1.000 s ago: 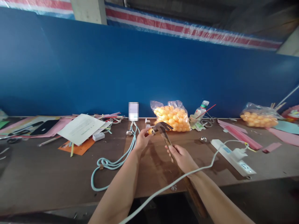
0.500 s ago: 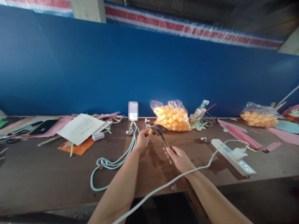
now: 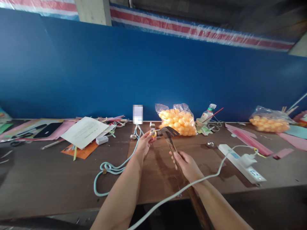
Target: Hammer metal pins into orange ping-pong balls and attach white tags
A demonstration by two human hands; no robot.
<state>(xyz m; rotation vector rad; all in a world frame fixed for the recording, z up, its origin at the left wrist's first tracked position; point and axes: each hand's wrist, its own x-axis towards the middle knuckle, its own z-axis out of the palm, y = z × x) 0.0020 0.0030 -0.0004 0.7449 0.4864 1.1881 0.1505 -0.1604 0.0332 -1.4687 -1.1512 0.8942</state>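
Between its fingertips my left hand (image 3: 144, 143) pinches a small yellow ball (image 3: 153, 133) with a shiny, silvery patch on it. My right hand (image 3: 187, 164) is wrapped round the wooden handle of a claw hammer (image 3: 171, 145). The hammer's dark metal head is raised above the table, just right of the ball, its claw pointing right. Whether the head touches the ball I cannot tell. Behind the hammer stands a clear plastic bag of yellow-orange balls (image 3: 178, 123). Two silvery crumpled balls lie on the table, one silvery ball (image 3: 133, 136) left of my left hand and another silvery ball (image 3: 210, 144) to the right.
A white cable (image 3: 165, 198) crosses over my right forearm from the power strip (image 3: 240, 163). Pale blue cord (image 3: 112, 169) loops on the brown table (image 3: 59, 179). Paper (image 3: 84, 132) lies left; a bottle (image 3: 209, 112) and second bag of balls (image 3: 268, 124) stand right.
The ball in my left hand has turned, so its silvery patch now faces me. The hammer head has shifted slightly right, away from my left fingers. The camera view has moved a little.
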